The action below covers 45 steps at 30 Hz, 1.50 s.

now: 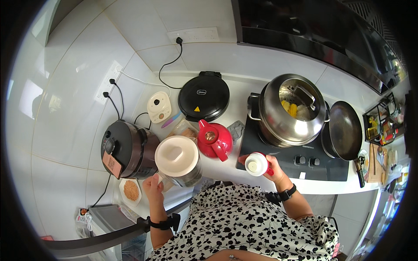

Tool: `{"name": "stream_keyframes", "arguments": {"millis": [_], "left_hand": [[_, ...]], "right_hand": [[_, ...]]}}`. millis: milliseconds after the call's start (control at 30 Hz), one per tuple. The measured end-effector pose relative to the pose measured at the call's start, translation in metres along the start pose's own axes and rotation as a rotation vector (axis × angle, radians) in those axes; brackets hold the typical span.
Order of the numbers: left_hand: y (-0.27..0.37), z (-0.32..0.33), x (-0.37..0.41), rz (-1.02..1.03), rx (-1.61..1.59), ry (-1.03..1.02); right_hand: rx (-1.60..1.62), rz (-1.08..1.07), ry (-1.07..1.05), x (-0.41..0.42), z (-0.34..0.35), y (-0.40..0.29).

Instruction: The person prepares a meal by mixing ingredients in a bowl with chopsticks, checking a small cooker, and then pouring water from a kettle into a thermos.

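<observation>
My left hand (154, 187) grips the handle of a clear pitcher (185, 179) with a cream lid (177, 156). In my right hand (275, 169) is a red and white stopper (256, 164), held above the front edge of the hob. Between my hands, farther back, stands a red vacuum jug (219, 138), its top uncovered and its inner neck showing. A grey cloth (235, 130) lies just right of the jug. The contents of the pitcher are mostly hidden by its lid.
A lidded steel steamer (292, 111) with corn inside and a dark wok (344, 130) stand on the black hob (287, 163). A pressure cooker (130, 148), a round black electric griddle (204, 96), a cream appliance base (159, 106) and a plate of brown grains (131, 191) are at left.
</observation>
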<state>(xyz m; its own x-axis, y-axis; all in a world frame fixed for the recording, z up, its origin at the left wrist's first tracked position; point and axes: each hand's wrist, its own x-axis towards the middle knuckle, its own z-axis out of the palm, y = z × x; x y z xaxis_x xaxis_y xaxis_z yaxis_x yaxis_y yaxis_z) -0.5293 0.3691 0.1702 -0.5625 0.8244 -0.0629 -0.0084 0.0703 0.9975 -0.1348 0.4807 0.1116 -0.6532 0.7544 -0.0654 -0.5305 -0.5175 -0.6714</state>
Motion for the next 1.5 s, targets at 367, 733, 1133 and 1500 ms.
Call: {"name": "stream_keyframes", "arguments": {"millis": [367, 733, 1133, 1500], "left_hand": [[0.011, 0.025, 0.024, 0.002, 0.188, -0.127], [0.032, 0.032, 0.037, -0.046, 0.387, -0.132], [0.057, 0.042, 0.049, 0.018, 0.550, -0.232], [0.072, 0.046, 0.058, 0.020, 0.589, -0.291]], "right_hand": [[-0.061, -0.087, 0.119, -0.028, 0.000, 0.000], [-0.031, -0.167, 0.109, -0.027, 0.003, -0.005], [-0.002, -0.175, 0.121, -0.018, 0.006, -0.001], [-0.001, -0.182, 0.139, -0.021, 0.003, -0.003]]}}
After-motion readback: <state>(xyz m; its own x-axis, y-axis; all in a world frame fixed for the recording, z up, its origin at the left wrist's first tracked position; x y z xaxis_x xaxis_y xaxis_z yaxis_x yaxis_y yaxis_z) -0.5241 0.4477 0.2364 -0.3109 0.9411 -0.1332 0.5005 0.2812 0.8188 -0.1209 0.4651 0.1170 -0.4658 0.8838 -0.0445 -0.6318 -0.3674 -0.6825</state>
